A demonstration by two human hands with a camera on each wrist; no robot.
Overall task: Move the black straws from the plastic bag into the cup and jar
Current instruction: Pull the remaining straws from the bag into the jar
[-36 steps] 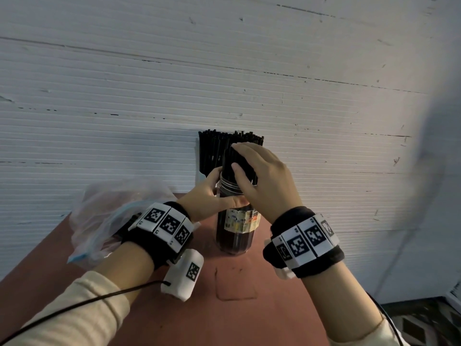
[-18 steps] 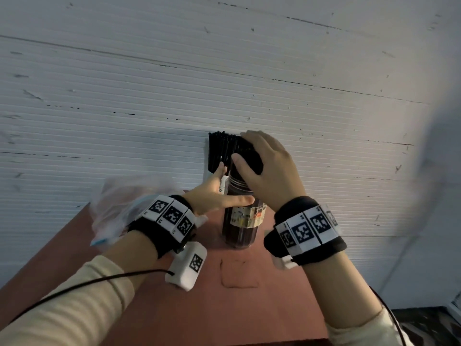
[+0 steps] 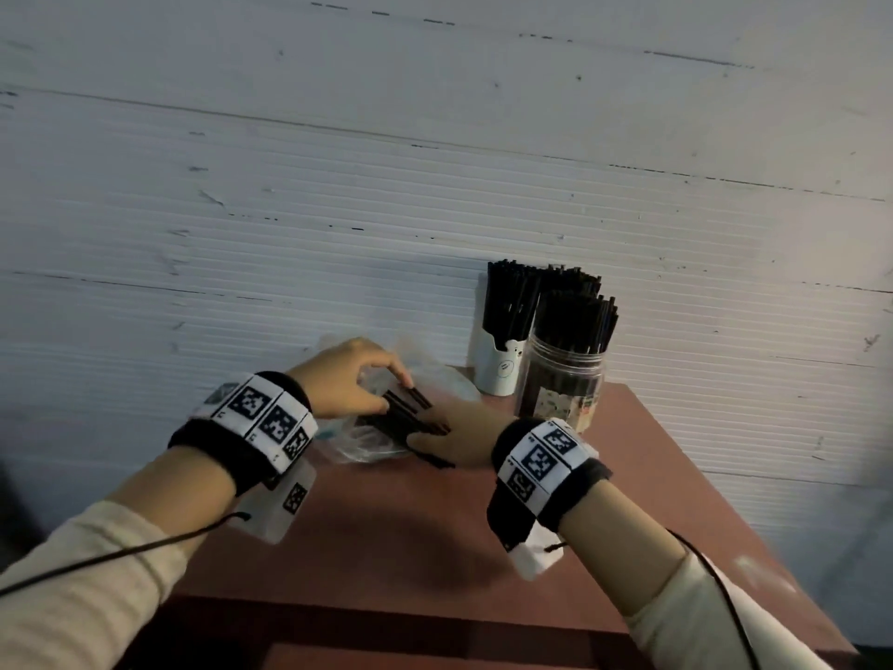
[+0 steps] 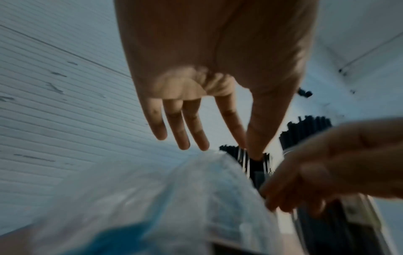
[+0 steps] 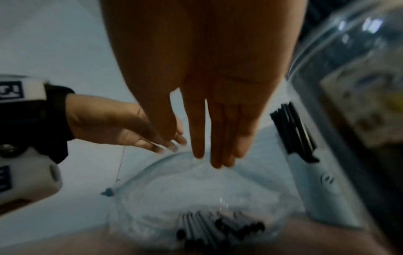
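A clear plastic bag lies on the red-brown table, left of the cup, with a few black straws in its mouth. My left hand pinches the bag's rim between thumb and index finger, the other fingers straight. My right hand reaches into the bag's mouth with straight fingers above the loose straws. At the back stand a white cup and a clear jar, both packed with upright black straws.
The table stands against a white ribbed wall. Its right edge runs close past the jar and its front edge is near my forearms. Cables trail from both wrist cameras.
Both hands have left the jar and moved down and to the left to the bag. The left now pinches the bag's rim and the right reaches into it.
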